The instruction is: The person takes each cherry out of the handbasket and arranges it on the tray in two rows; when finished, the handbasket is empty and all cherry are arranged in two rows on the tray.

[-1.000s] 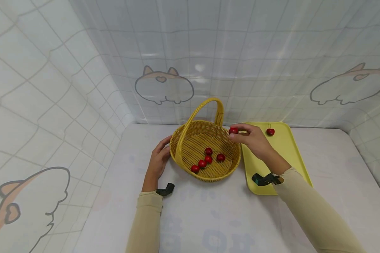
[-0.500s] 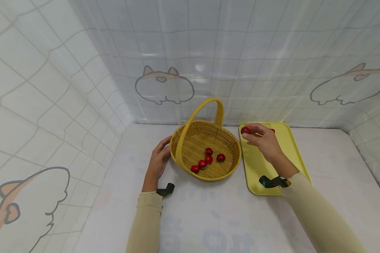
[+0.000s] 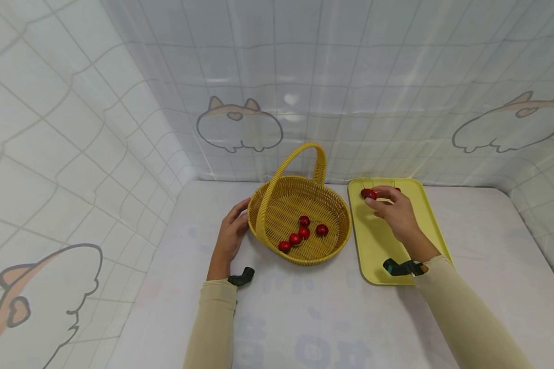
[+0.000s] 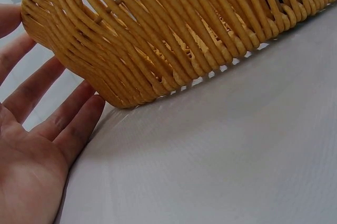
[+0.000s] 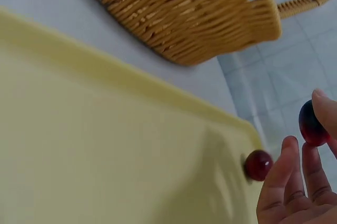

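Observation:
My left hand [image 3: 232,233] rests its extended fingers against the left side of the yellow wicker basket [image 3: 304,260]; the left wrist view shows the fingertips at the woven wall [image 4: 158,39]. Over the back left of the yellow tray [image 3: 378,251], thumb and fingers of my right hand [image 3: 397,212] pinch a red cherry [image 5: 314,124]. Right beside it, another cherry [image 3: 364,193] lies in the tray corner. A further cherry [image 3: 398,189] is mostly hidden behind my right hand. Several cherries [image 3: 295,239] lie inside the basket.
An arched handle [image 3: 281,171] rises over the basket. Behind the table [image 3: 300,312] stands a tile-patterned wall covering [image 3: 341,102], close to the back edges of basket and tray. A similar covering [image 3: 97,128] runs along the left.
My right hand has carried its cherry rightward from the basket's right rim to over the tray. The cherry in the tray's back left corner has come into view. My left hand stays put.

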The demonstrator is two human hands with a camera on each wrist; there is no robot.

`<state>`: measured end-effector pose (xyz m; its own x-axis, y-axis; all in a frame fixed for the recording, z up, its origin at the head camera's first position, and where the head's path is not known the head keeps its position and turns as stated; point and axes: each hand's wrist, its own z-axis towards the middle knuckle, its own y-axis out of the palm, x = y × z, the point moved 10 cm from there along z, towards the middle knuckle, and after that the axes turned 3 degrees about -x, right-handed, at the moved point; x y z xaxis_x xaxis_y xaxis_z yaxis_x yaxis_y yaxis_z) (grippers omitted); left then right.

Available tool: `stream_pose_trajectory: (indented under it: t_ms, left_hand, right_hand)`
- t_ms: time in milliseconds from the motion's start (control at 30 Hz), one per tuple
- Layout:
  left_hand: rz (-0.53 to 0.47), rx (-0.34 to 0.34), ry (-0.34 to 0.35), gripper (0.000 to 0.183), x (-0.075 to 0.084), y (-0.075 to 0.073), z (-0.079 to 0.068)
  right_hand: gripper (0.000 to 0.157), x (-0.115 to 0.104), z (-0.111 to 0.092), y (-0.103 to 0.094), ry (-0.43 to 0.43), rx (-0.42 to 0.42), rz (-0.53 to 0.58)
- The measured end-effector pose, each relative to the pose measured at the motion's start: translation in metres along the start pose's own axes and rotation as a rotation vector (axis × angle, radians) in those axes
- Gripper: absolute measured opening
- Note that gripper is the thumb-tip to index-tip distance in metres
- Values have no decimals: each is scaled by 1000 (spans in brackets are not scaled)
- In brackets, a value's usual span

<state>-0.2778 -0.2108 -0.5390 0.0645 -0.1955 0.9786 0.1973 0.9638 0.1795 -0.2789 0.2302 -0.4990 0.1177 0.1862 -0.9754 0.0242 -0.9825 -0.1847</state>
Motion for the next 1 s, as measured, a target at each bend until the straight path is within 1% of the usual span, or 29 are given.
stream_pose_trajectory:
  t_ms: [233, 333, 567, 767, 867, 1000]
  left_hand:
    - [14, 0, -11, 49, 1, 1, 0]
    - [14, 1, -12, 48, 1, 0, 1]
    - [17, 1, -12, 49, 2, 1, 0]
    - [12, -1, -12, 48, 0, 0, 0]
    - [9, 2, -11, 48, 0, 0, 0]
    - [7, 5, -5, 47, 1, 0, 0]
  right_hand:
    - [53, 18, 2, -12, 66, 62, -16]
    - [52, 21, 1, -13, 90, 66, -9]
    - [49, 20, -3, -11, 130, 52, -3]
    - [52, 35, 4, -15, 139, 93, -10]
    - [54, 42, 9, -17, 131, 111, -45]
    - [56, 44, 12, -17, 116, 129, -127]
